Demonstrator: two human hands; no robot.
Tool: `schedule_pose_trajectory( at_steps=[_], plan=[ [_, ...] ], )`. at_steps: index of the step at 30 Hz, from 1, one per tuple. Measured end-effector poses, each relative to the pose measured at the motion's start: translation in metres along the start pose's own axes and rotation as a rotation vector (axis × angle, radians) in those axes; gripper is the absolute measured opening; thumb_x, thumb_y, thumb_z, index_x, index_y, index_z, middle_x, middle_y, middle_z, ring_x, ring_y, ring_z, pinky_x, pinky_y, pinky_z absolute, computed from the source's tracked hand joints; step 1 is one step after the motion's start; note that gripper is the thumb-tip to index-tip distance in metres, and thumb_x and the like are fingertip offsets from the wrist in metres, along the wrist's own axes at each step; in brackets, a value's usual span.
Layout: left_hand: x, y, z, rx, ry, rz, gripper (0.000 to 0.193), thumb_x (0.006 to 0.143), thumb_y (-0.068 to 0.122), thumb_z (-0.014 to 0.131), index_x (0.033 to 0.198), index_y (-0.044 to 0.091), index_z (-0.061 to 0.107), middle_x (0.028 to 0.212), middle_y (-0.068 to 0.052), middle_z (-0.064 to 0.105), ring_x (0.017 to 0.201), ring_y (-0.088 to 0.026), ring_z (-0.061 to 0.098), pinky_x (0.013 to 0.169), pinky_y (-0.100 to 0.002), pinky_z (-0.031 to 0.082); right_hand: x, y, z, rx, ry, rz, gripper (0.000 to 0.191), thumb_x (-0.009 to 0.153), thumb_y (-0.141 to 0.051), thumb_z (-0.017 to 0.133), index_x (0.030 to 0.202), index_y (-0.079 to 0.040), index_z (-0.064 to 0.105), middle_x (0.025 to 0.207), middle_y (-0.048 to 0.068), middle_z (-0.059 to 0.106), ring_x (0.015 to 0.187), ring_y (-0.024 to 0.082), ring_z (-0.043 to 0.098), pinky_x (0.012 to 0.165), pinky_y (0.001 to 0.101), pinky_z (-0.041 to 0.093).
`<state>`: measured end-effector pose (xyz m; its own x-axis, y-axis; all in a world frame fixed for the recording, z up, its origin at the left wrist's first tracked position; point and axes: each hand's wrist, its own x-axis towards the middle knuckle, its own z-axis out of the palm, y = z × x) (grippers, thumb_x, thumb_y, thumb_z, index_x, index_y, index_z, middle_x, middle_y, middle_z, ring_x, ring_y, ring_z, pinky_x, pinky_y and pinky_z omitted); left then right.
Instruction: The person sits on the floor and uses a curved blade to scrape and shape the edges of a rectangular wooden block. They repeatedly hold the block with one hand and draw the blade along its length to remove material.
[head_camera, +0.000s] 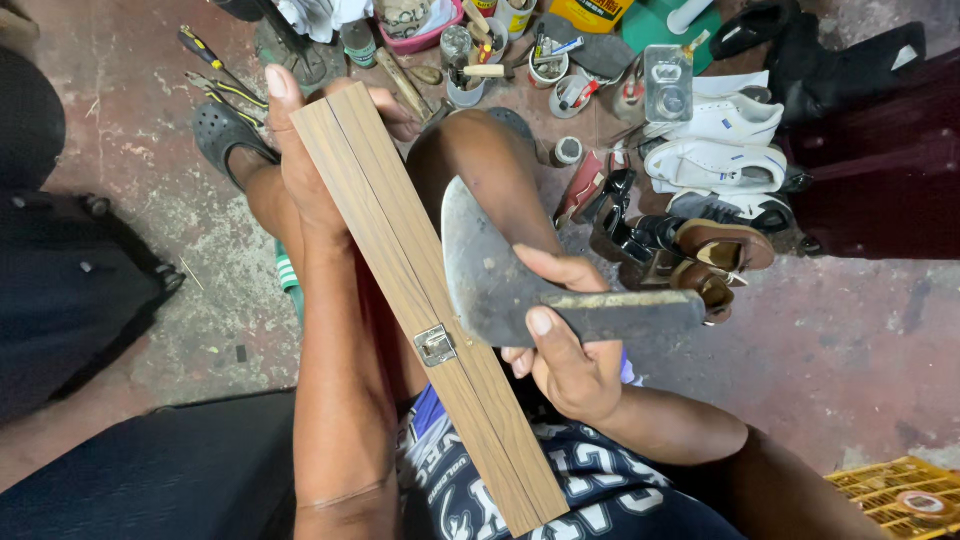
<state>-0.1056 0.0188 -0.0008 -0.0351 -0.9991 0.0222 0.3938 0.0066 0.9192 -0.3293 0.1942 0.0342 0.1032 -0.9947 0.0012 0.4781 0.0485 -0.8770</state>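
My left hand (310, 170) grips the far end of a long wood-grain box (420, 290), fingers wrapped over its top end. The box lies slanted across my lap and has a small metal clasp (435, 344) on its side. My right hand (565, 345) holds a broad curved knife (490, 270) by its thick handle. The worn blade rests flat against the box's right edge, just above the clasp. My knee shows behind the blade.
Pliers and screwdrivers (215, 70), cups and jars (470, 60) crowd the concrete floor ahead. White sneakers (720, 140) and brown sandals (700, 255) lie to the right, with a yellow crate (900, 495) at lower right. A dark bag (60, 270) sits left.
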Motion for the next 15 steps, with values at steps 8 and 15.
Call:
schedule_pose_trajectory(
  at_steps=[8, 15],
  plan=[
    [0.000, -0.001, 0.001, 0.106, -0.049, 0.106, 0.086, 0.106, 0.072, 0.031, 0.097, -0.003, 0.072, 0.073, -0.009, 0.060, 0.071, -0.019, 0.056, 0.073, -0.031, 0.045, 0.003, -0.003, -0.004, -0.037, -0.062, -0.042, 0.051, 0.106, -0.008, 0.057, 0.151, 0.005, 0.036, 0.101, 0.015, 0.065, 0.077, 0.013, 0.060, 0.068, 0.0260, 0.051],
    [0.000, 0.002, 0.001, 0.084, -0.059, 0.106, 0.088, 0.109, 0.071, 0.029, 0.096, -0.005, 0.071, 0.079, -0.010, 0.062, 0.078, -0.021, 0.058, 0.075, -0.030, 0.046, 0.010, -0.009, -0.011, 0.226, -0.060, 0.050, 0.053, 0.102, -0.020, 0.054, 0.145, 0.008, 0.041, 0.114, 0.022, 0.066, 0.077, 0.020, 0.064, 0.064, 0.0290, 0.053]
  ],
)
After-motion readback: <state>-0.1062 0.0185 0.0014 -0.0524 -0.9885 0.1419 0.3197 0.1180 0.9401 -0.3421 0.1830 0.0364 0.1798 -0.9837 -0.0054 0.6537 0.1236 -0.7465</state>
